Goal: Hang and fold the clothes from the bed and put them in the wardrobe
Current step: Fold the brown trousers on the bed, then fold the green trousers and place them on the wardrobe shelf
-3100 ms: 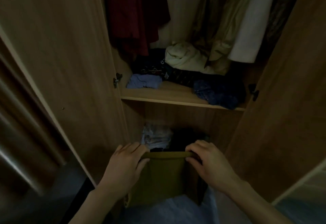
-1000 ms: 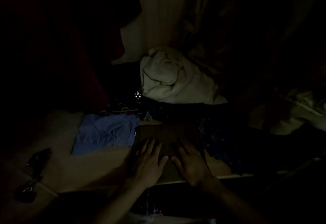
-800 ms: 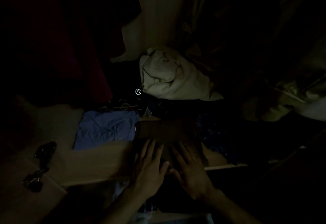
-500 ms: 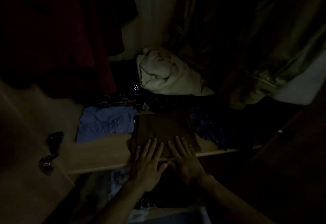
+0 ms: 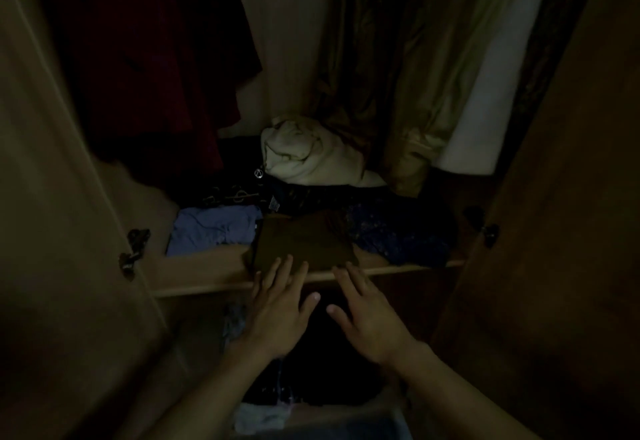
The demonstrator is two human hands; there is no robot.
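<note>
- Head view: dim light; the lower compartment under the shelf (image 5: 207, 271) is nearly black, its contents unreadable.
- Open wardrobe (image 5: 59, 197), doors swung out; hanging clothes (image 5: 398, 68) above, a cream bundle (image 5: 304, 159) at the back.
- The folded brown garment (image 5: 304, 243) lies on the shelf's front edge, between a blue shirt (image 5: 214, 230) and a dark blue cloth (image 5: 398, 231).
- Left hand (image 5: 280, 315): grip spread flat, holding nothing, fingertips over the garment's near edge; contact unclear.
- Right hand (image 5: 370, 318): grip spread, empty, fingertips at the shelf edge.

Single head-worn wide-angle view, facing forward and down, close to open wardrobe shelf (image 5: 207, 271), both forearms entering from below
</note>
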